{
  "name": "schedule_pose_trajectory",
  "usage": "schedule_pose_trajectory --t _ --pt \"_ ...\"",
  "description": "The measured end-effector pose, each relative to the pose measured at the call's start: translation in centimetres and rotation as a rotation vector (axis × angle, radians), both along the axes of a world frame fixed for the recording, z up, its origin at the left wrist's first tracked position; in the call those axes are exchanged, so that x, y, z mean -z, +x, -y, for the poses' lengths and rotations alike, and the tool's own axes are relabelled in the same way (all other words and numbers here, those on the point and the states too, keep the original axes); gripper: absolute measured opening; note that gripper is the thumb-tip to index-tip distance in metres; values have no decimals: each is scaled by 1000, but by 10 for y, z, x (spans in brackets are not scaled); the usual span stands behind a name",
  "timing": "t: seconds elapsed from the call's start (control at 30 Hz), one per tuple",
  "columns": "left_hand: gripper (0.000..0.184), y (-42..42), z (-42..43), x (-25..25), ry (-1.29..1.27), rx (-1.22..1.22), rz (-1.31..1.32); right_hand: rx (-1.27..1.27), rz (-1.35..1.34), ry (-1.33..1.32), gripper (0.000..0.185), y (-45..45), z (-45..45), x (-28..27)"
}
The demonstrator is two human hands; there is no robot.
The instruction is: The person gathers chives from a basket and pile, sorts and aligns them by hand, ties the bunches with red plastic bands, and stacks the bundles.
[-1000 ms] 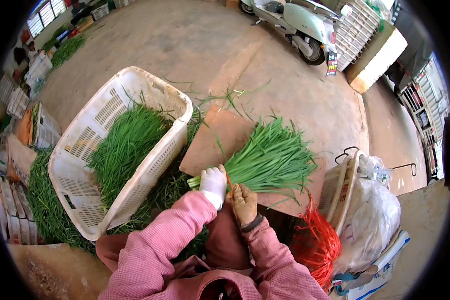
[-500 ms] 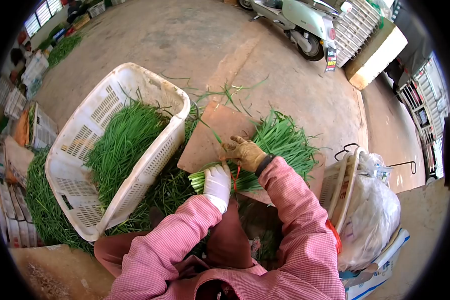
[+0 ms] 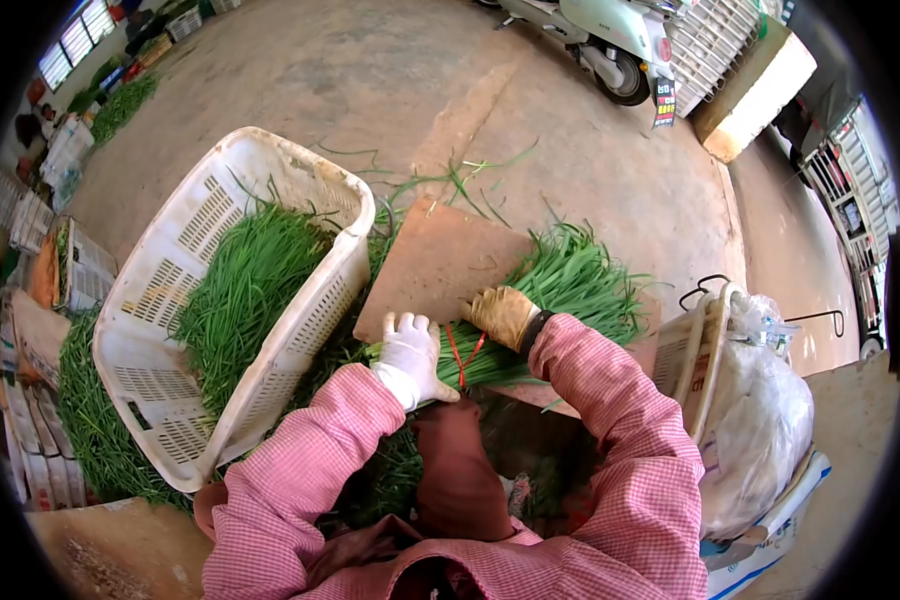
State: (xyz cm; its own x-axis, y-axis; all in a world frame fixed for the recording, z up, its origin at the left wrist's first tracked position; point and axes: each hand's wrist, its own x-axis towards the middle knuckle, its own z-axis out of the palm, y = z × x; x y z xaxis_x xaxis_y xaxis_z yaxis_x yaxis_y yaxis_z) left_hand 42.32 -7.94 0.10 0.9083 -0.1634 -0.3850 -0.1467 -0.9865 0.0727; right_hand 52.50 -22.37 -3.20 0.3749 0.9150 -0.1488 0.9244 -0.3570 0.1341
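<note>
A bunch of green chives lies across a brown board, its leaves fanning out to the right. A red tie circles it near the stem end. My left hand, in a white glove, wraps over the stems left of the tie, thumb apart from the fingers; it hides most of the pale stem ends. My right hand, in a stained yellowish glove, closes over the bunch just right of the tie, fingers curled. Between the hands the red tie shows as two slanting strands.
To the left, a tilted white plastic crate holds more chives. Loose greens lie around it. At right stands a basket with a clear plastic bag and wire hooks. A scooter is parked at the back.
My left hand has shifted left along the stems, its fingers opening out over them. The right hand has moved slightly right and down, and the red tie shows more fully.
</note>
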Motion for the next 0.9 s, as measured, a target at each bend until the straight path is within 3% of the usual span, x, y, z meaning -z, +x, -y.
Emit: schedule_pose_trajectory --t 0.03,0.1,0.13,0.2,0.4,0.43,0.5,0.57,0.6,0.67,0.7,0.77,0.87,0.9 --pt "105 -2 1 6 1 1 -7 -41 30 14 15 1 0 4" --pt "104 -6 4 19 -22 -36 303 -76 52 27 15 2 1 8" --pt "104 -6 4 23 -22 -32 299 -120 77 23 16 4 2 8" --pt "103 -5 2 26 -183 -142 -12 -160 95 21 16 8 3 6" --pt "105 -8 12 27 -146 -131 25 -228 123 4 17 33 20 12" --pt "105 -9 13 29 -102 -118 108 -161 71 -126 18 39 22 10" --pt "105 -8 17 20 -76 -122 65 -34 -55 -112 16 59 40 17" --pt "105 -11 18 20 -48 -127 20 166 50 -116 18 85 77 24" --pt "105 -14 18 28 -56 -130 64 481 47 -331 21 102 88 10" --pt "104 -14 17 32 -69 -144 113 1064 9 -236 25 113 121 -30" --pt "103 -15 17 31 -84 -149 116 1061 8 -242 25 109 118 -31" --pt "102 -17 22 28 -105 -152 115 921 501 83 25 92 107 -28" --pt "101 -21 29 23 -82 -194 122 450 248 434 16 30 41 -28" --pt "101 -25 31 28 -75 -188 193 343 1 576 15 14 28 -29"
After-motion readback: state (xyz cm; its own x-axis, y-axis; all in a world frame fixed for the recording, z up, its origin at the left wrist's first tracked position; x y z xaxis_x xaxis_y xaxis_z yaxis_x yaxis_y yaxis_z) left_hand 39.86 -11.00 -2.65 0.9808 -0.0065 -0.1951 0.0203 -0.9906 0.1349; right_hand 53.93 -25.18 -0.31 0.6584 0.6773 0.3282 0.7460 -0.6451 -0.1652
